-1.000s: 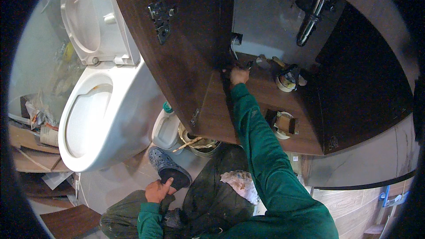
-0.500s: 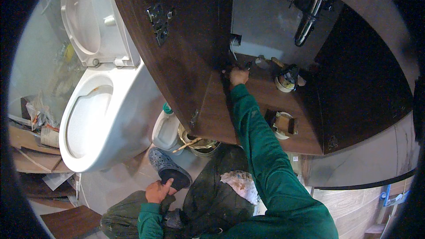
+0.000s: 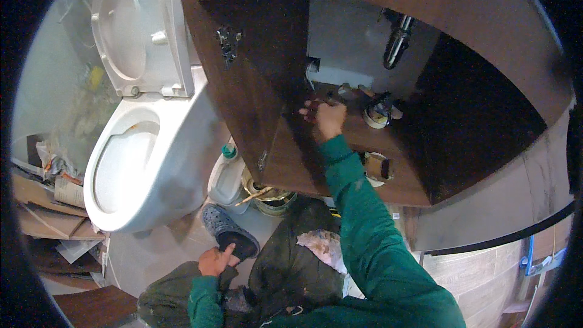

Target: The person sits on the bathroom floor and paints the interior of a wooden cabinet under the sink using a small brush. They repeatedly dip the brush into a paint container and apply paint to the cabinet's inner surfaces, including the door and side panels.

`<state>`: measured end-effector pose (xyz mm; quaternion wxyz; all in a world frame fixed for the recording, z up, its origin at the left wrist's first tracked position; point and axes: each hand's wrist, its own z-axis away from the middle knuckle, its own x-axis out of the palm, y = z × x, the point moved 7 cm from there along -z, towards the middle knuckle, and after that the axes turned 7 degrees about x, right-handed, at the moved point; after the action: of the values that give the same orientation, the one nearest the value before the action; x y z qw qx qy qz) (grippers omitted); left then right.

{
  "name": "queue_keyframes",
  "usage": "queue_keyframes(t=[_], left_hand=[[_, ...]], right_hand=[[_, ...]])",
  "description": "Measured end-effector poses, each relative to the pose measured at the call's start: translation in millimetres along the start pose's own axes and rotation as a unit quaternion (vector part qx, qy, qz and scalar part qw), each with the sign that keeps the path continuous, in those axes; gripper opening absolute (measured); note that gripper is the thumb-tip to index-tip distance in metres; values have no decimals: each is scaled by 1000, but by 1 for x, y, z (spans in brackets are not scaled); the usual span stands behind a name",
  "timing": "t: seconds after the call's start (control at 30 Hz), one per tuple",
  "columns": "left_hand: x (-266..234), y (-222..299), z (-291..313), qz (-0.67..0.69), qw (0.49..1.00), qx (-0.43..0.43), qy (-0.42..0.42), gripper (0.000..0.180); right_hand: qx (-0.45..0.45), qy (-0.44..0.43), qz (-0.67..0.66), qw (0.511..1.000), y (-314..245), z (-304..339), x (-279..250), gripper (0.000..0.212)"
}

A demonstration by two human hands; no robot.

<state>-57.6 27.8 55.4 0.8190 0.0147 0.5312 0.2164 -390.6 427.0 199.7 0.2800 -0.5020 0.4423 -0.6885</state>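
Note:
My right hand (image 3: 330, 119) is inside a dark wood cabinet (image 3: 291, 164), above its floor near the left wall. Some of its fingers point left, apart and dimly lit, and I make out nothing held in them. Just beyond it lie small items in shadow, too dark to name. To its right stands a round white tub (image 3: 378, 117) with dark things in it. Low at the left, my left hand (image 3: 214, 262) rests beside a dark grey clog (image 3: 221, 226), thumb stretched out over the clog's heel, other fingers bent and partly hidden.
A white toilet (image 3: 170, 164) with its lid up stands left of the cabinet. A chrome drain pipe (image 3: 398, 42) hangs at the back. Nearer are a round cutout (image 3: 371, 176) in the cabinet floor, a bucket (image 3: 273, 201) with a stick, and a white bottle (image 3: 228, 173) with a green cap.
My right hand has drawn slightly back toward me, and its fingers now show extended to the left. The view has shifted, bringing more of the cabinet's top into sight. My left hand stays put.

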Motion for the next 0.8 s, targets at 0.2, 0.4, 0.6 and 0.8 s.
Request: queue_keyframes(t=[0.2, 0.4, 0.6, 0.8], left_hand=[[9, -11, -1, -10, 997, 23, 71, 85], [28, -21, -16, -31, 989, 128, 67, 87], [13, -14, -6, -34, 999, 19, 32, 89], [22, -16, -17, -27, 993, 101, 54, 88]], right_hand=[[-8, -12, 135, 991, -137, 115, -62, 25], [-16, -27, 170, 985, -201, 168, -140, 25], [-104, 31, 305, 946, -215, 177, -186, 27], [-110, 19, 399, 910, -202, 160, -199, 21]])
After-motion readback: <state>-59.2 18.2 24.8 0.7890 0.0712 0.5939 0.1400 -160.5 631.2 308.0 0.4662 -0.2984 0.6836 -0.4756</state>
